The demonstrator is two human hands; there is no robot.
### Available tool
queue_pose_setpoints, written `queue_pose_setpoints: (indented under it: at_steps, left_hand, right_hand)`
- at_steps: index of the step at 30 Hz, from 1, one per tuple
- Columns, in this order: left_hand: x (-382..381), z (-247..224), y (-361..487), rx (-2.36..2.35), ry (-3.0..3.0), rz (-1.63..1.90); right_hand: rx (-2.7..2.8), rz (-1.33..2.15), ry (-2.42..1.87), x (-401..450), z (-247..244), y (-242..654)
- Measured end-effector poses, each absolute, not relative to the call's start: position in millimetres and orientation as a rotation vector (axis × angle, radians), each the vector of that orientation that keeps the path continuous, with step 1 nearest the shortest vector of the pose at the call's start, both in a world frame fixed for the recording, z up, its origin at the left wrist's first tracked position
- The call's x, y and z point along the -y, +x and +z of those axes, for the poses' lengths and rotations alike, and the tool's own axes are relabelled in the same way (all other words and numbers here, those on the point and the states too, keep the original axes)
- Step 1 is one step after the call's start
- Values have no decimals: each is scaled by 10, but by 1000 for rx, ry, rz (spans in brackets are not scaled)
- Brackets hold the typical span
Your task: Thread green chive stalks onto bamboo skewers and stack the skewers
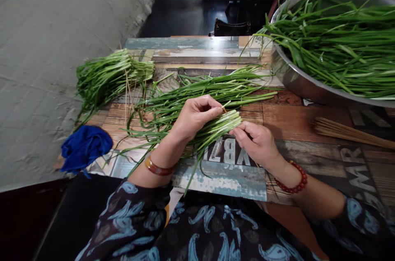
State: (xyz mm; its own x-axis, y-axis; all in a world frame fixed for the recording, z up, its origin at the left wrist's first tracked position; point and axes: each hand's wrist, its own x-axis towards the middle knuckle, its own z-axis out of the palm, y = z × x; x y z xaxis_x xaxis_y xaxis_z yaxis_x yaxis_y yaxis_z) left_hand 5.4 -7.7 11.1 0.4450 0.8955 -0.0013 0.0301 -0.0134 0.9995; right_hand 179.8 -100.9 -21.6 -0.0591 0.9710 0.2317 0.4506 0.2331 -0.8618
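A row of garlic chives (220,125) lies side by side in front of me, pale cut ends pointing right. My left hand (197,117) is closed over the far side of the row, pinching a chive stalk between thumb and forefinger. Beside those fingertips shows the tip of a thin bamboo skewer (225,110). My right hand (257,143) is closed at the near side of the row, its fingers pinched at the skewer, most of which is hidden by the stalks and fingers. Loose chives (210,88) are spread just behind my hands.
A finished-looking stack of skewered chives (114,73) sits at the left, sticks poking out. A large metal basin (290,73) full of chives stands at the right, with a bundle of bamboo skewers (348,131) before it. A blue cloth (86,147) lies at the table's left edge.
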Motion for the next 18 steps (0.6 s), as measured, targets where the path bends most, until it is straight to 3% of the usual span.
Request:
queue_pose_setpoints:
  at_steps: [18]
  left_hand:
    - [71, 140, -10, -833, 1514, 652]
  right_hand:
    - [1674, 751, -1322, 986, -218, 1786]
